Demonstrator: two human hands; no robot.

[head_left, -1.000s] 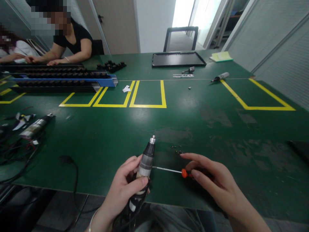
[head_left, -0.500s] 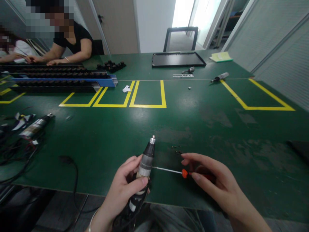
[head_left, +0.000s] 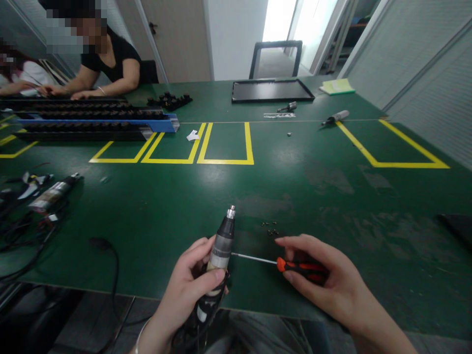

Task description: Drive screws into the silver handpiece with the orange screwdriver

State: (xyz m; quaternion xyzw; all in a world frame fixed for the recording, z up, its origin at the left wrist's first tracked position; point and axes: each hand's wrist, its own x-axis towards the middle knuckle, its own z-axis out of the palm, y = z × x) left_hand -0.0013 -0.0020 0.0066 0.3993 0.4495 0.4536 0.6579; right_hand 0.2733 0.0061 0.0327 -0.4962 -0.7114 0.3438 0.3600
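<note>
My left hand [head_left: 195, 280] is wrapped round an electric screwdriver [head_left: 222, 245], whose metal tip points up and away from me. In my right hand [head_left: 324, 270] lies a red and black screwdriver [head_left: 302, 268], held between thumb and fingers. Its thin shaft points left, and the tip meets the side of the electric screwdriver's body. Several small screws [head_left: 273, 232] lie on the green table [head_left: 155, 196] just beyond the shaft.
Another electric tool [head_left: 55, 191] and cables lie at the left. Long black and blue rails [head_left: 129, 123] stand at the back left, before two seated people. Farther back are a black tray [head_left: 273, 92], a grey tool [head_left: 335, 118] and a notepad [head_left: 337, 87].
The electric screwdriver has shifted slightly left in my left hand. My right thumb has moved a little left, and more of the red and black handle shows.
</note>
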